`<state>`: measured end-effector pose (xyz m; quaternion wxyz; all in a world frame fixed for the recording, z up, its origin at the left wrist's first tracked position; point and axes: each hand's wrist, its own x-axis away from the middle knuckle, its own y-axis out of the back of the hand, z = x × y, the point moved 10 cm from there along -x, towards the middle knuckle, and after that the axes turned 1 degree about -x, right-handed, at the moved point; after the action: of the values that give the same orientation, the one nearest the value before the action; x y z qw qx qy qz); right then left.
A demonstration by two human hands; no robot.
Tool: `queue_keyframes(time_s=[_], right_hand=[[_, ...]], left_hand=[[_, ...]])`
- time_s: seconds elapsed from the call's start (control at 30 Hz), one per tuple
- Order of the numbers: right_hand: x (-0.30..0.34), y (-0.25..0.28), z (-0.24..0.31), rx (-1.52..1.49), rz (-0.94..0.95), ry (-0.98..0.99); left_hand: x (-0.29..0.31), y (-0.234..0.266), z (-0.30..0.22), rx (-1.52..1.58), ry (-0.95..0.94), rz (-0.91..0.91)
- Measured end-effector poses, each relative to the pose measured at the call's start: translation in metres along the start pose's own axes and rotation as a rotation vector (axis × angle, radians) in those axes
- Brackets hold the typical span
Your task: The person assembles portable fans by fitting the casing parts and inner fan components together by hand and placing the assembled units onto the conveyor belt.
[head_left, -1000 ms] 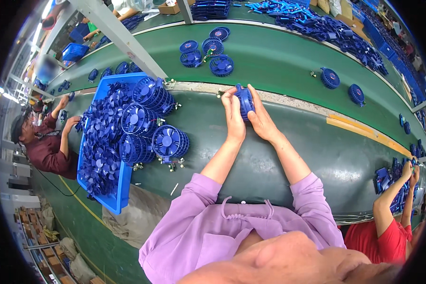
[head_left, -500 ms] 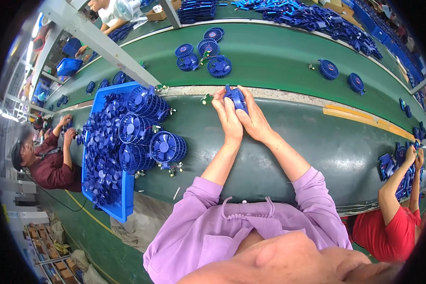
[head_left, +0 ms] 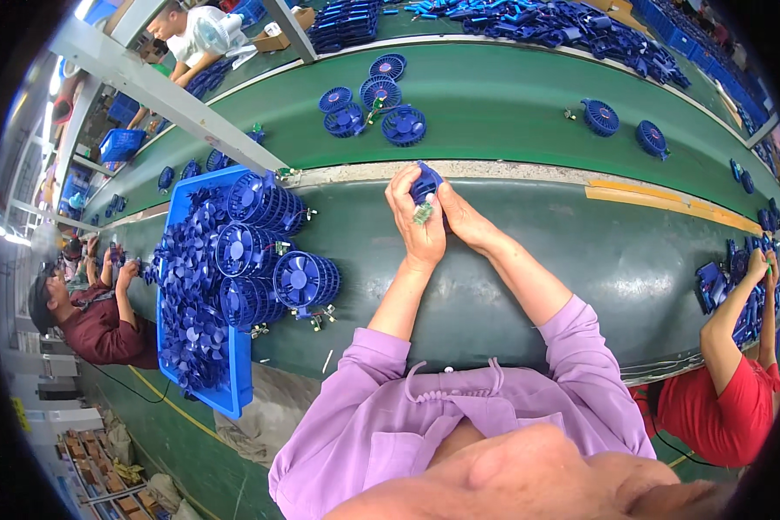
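Observation:
Both my hands are closed round one blue fan housing over the far edge of the dark green worktop. My left hand wraps it from the left, and a small green circuit board lies against that hand's fingers and palm. My right hand grips it from the right side. Much of the housing is hidden by the fingers. To the left, stacks of blue fan housings, some with small boards hanging on wires, stand beside a blue tray heaped with loose fan blades.
Beyond the worktop runs a green conveyor belt carrying several fan housings. A grey metal post slants across the left. Yellow strips lie along the right edge. Co-workers sit at left and right; blue parts are piled at the back.
The fan housing has turned in my hands, and its circuit board has swung from left of my fingers to the front of my left hand. The whole view has shifted slightly.

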<state>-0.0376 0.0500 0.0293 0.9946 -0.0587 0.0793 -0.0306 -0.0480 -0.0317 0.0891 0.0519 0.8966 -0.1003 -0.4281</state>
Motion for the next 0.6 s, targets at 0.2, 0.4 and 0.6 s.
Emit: queue_keyframes(time_s=[0.2, 0.4, 0.6], right_hand=[[0.007, 0.006, 0.019, 0.318, -0.170, 0.255], [0.003, 0.010, 0.009, -0.061, -0.241, 0.139], [-0.007, 0.085, 0.023, 0.101, -0.457, 0.058]], left_hand=[[0.004, -0.005, 0.037, 0.483, 0.457, -0.105], [0.000, -0.011, 0.027, 0.321, 0.214, -0.066], [-0.037, -0.061, 0.034, 0.127, 0.086, 0.212]])
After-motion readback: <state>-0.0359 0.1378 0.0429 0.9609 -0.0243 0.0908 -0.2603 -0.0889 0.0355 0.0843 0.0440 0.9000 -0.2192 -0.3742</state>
